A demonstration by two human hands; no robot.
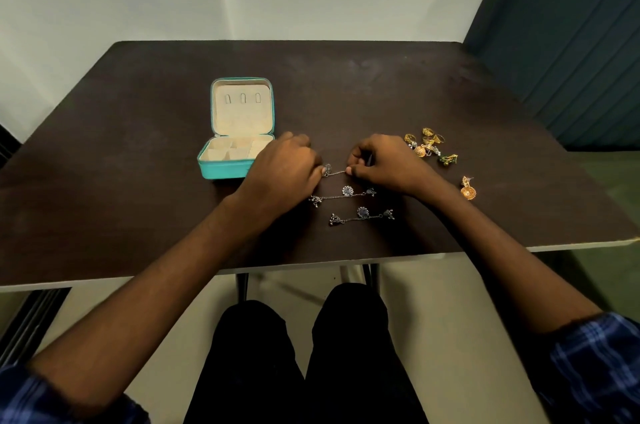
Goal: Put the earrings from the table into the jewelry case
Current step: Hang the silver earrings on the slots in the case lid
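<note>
- Currently, both hands work one silver chain earring [335,173], which lies on the dark surface [138,133] with its long axis running left to right between them.
- Left hand [282,167]: fingers curled, grip pinching the left end of the chain at its small charm.
- Right hand [382,162]: fingers curled, grip pinching the right end of the same chain.
- Target: the teal jewelry case [237,133] stands open just left of the left hand, lid tilted back, compartment tray facing up. The left wrist overlaps the tray's near right corner.
- Key relation: the case lies to the left of the pinched chain, so the left hand is the nearer one. The chain's axis points roughly toward the tray, so the carry is judged to be short and leftward.
- Caution: the chain looks slack and may snag on the case rim if it is lifted by one end only.
- Remaining items: two more chain earrings [343,193] [362,215] lie just near of the hands, parallel to the first; a cluster of gold earrings [427,145] sits right of the right hand, and a single gold earring [468,189] lies farther right.
</note>
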